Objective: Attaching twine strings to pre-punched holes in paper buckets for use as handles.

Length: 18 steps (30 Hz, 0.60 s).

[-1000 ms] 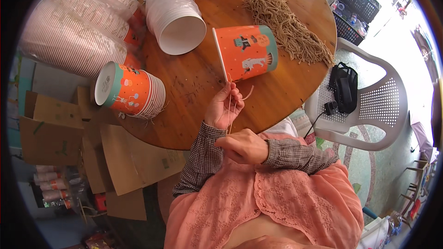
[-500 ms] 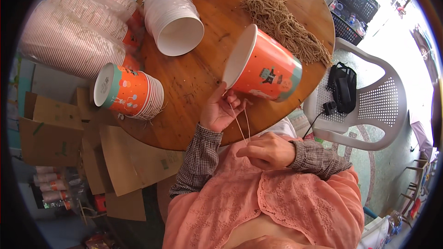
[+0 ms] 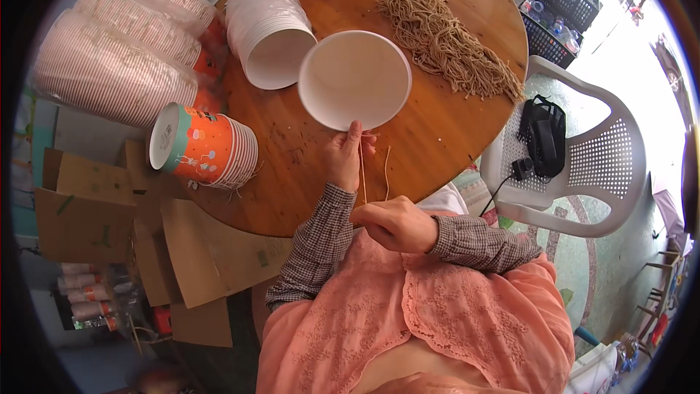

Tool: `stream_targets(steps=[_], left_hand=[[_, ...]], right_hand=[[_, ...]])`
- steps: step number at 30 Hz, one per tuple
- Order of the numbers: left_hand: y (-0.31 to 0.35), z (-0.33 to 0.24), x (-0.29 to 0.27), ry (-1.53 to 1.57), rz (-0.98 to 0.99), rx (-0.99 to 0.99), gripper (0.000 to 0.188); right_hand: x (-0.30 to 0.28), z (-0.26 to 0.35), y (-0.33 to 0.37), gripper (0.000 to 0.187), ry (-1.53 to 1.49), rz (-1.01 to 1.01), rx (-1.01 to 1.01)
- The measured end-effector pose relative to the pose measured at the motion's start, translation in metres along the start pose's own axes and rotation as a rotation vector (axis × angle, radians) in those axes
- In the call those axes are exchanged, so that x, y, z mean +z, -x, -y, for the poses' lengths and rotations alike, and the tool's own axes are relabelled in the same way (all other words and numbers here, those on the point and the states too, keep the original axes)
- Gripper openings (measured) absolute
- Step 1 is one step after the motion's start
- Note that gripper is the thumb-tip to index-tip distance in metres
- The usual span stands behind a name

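Observation:
My left hand (image 3: pixel 345 157) grips the near rim of a paper bucket (image 3: pixel 355 80), thumb over the edge. The bucket's white, hollow inside faces me, hiding its printed outside. A thin beige cord (image 3: pixel 363 171) runs from the rim down to my right hand (image 3: pixel 399 225), whose closed fingers hold it low over the table edge. One loose cord end stands up beside it. Left of my hands lies a nested stack of orange and teal printed buckets (image 3: pixel 204 147) on its side. Behind them is another white-mouthed stack (image 3: pixel 277 51) in clear plastic.
A bundle of beige cords (image 3: pixel 452 44) lies on the round wooden table (image 3: pixel 292 153). Plastic-wrapped bucket stacks (image 3: pixel 109 66) crowd the left. Open cardboard boxes (image 3: pixel 204 248) stand below. At right, a plastic chair (image 3: pixel 605 153) holds a black bag (image 3: pixel 545 138); black crates (image 3: pixel 558 22) stand behind.
The bucket has swung from lying sideways, print showing, to facing me with its open mouth, and has shifted left. My right hand has moved slightly left and up with the cord.

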<state>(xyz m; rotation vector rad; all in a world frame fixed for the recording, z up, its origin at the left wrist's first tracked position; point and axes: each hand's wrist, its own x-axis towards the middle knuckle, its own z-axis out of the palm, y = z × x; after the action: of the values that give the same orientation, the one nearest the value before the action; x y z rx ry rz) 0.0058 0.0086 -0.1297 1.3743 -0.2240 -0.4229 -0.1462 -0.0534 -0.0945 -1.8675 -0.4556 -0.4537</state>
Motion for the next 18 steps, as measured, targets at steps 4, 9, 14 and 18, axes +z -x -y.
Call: stream_targets(steps=[4,9,14,18], left_hand=[[-0.012,0.009,-0.007,-0.035,0.083,-0.108,0.037],[-0.023,0.009,-0.008,-0.251,0.121,-0.195,0.034],[-0.032,-0.003,-0.014,-0.521,0.090,0.042,0.028],[-0.049,-0.020,-0.038,-0.714,0.004,0.117,0.022]], right_hand=[[0.006,-0.007,0.001,0.023,-0.036,-0.010,0.002],[-0.002,-0.009,0.005,0.024,-0.150,-0.019,0.097],[-0.039,0.000,0.007,0.014,-0.296,-0.139,0.287],[-0.081,0.038,0.004,0.012,-0.693,-0.075,0.425]])
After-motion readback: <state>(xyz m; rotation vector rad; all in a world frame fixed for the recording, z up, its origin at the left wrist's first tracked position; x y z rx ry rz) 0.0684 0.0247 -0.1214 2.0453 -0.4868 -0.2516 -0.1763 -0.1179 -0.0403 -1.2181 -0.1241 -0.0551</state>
